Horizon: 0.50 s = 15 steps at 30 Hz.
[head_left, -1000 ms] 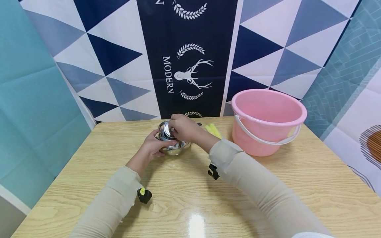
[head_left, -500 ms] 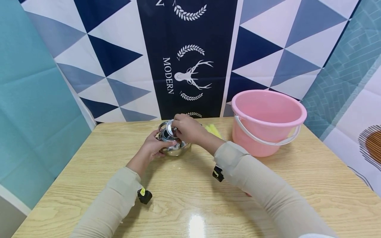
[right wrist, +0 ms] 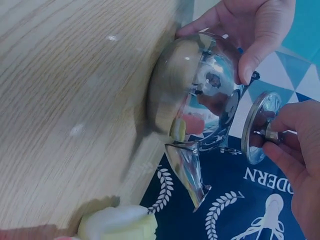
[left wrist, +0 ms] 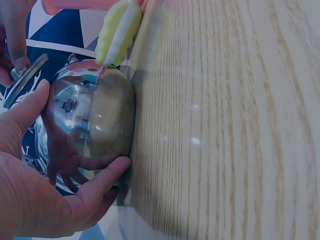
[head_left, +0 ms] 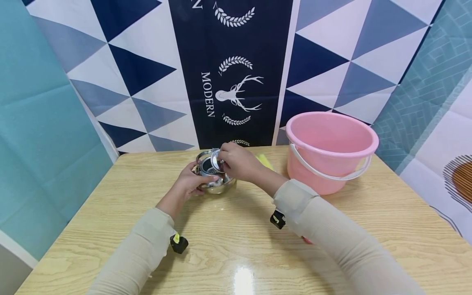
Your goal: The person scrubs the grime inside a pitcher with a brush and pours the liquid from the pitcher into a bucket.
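1. Kettle (head_left: 218, 187): shiny metal, standing on the wood-grain surface (head_left: 228, 237), near the far edge. Use it as the landmark for all places below.
2. Opening (head_left: 207, 164): at the top of the kettle, uncovered and dark inside. A loop handle (head_left: 204, 154) stands beside it, on the far side.
3. Spout (right wrist: 186, 171): projects from the kettle body; visible in the right wrist view.
4. Left hand (head_left: 188, 180): placed at the left side of the kettle. Its fingers are spread wide around the body, with the thumb high near the opening and the other fingers lower down; they hold the kettle.
5. Right hand (head_left: 239, 162): placed above the right side of the kettle. Its fingers are narrow, pinching the knob (right wrist: 272, 134) of the lid.
6. Lid (head_left: 216, 160): round and metal, tilted on edge just beside the kettle opening.
7. Yellow-and-white sponge (head_left: 265, 161): right of the kettle, partly hidden by the right forearm in the head view.
8. Pink bucket (head_left: 311, 174): farther right of the kettle than the sponge, with its white handle lowered at the front.
9. Patterned backdrop (head_left: 155, 73): behind the kettle.
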Each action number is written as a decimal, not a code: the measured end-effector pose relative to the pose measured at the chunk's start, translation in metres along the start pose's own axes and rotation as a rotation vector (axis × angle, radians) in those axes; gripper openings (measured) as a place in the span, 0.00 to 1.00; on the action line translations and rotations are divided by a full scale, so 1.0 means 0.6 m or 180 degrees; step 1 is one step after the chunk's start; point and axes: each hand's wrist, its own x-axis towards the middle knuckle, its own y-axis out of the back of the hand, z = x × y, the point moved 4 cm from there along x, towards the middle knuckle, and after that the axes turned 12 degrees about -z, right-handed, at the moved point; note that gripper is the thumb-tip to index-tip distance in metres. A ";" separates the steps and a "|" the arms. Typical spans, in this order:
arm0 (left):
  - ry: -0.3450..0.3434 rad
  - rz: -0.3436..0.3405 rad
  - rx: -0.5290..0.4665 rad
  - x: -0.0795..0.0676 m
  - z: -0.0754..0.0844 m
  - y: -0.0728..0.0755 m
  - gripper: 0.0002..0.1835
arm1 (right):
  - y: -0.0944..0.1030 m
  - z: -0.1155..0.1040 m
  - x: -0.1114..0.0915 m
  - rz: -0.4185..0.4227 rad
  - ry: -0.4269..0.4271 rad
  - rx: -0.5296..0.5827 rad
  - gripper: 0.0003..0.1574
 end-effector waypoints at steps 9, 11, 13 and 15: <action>-0.0022 0.0006 -0.0026 0.001 0.000 0.000 0.51 | 0.007 -0.001 -0.025 0.0269 0.0297 -0.0033 0.10; -0.0021 0.0004 -0.0020 0.000 0.000 -0.001 0.50 | 0.007 -0.002 -0.031 0.0279 0.0341 -0.0028 0.10; -0.0023 0.0001 -0.0017 0.000 0.001 -0.001 0.50 | 0.006 -0.004 -0.037 0.0264 0.0371 -0.0022 0.09; -0.0030 -0.0001 -0.0015 -0.001 0.001 -0.001 0.50 | 0.006 -0.006 -0.043 0.0222 0.0375 -0.0006 0.09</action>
